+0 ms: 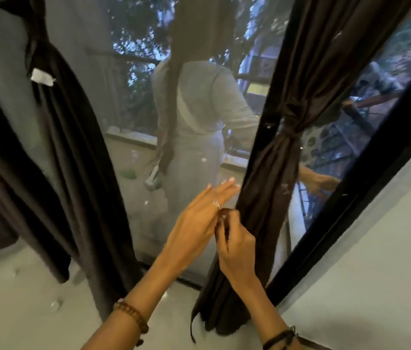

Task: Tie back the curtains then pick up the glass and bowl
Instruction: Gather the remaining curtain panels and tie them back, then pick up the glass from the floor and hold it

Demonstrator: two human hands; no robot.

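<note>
Two dark brown curtains hang in front of a glass door. The left curtain [73, 152] is gathered and knotted high up and carries a white tag [42, 78]. The right curtain [270, 188] is bunched and bound by a knot [289, 130] at mid height. My left hand [197, 218] reaches toward its lower part with fingers straight, a ring on one finger, fingertips at the fabric's left edge. My right hand [237, 248] lies just below it, fingers curled, pinching at the curtain's left edge. No glass or bowl is in view.
The glass door [133, 122] reflects a person in pale clothes. Its black frame [351, 198] runs diagonally on the right beside a pale wall [389, 248]. The pale floor [22, 311] holds small pale bits near the left curtain's hem.
</note>
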